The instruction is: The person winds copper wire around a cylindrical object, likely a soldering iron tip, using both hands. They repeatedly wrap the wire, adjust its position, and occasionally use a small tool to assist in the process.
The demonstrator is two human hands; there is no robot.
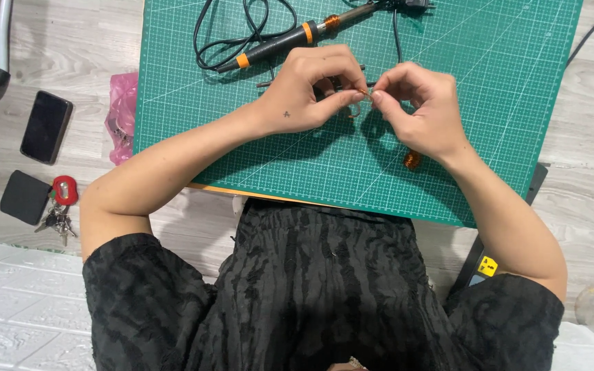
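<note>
— Pale wood-grain counter (pixel 586 137), with a green cutting mat (pixel 503 82) laid over the middle, probably to protect the surface. What are the hands doing?

— Both meet above the mat. The left hand (pixel 307 93) and right hand (pixel 417 106) are curled, thumb and forefinger of each pressed together on a thin wire (pixel 360 96) held between them, just above the mat. A small loop of it seems to hang at the left fingertips; it is too fine to be sure.

— Why so close together?

— My guess: a short pinch on both sides keeps so fine a piece steady.

— And the tools?

— A soldering iron (pixel 283 42) with black grip and orange bands lies at the far edge, its cord (pixel 232 27) coiled beside it, clear of the hands yet within reach. A small copper-coloured coil (pixel 412 161) sits on the mat, partly hidden under the right wrist.

— Off the mat?

— To the left: a pink bag (pixel 119 117) touching the mat's edge, a dark phone (pixel 46 127), and keys (pixel 60 216) with a red fob next to a black pouch (pixel 23 197), all out of the working area.
</note>
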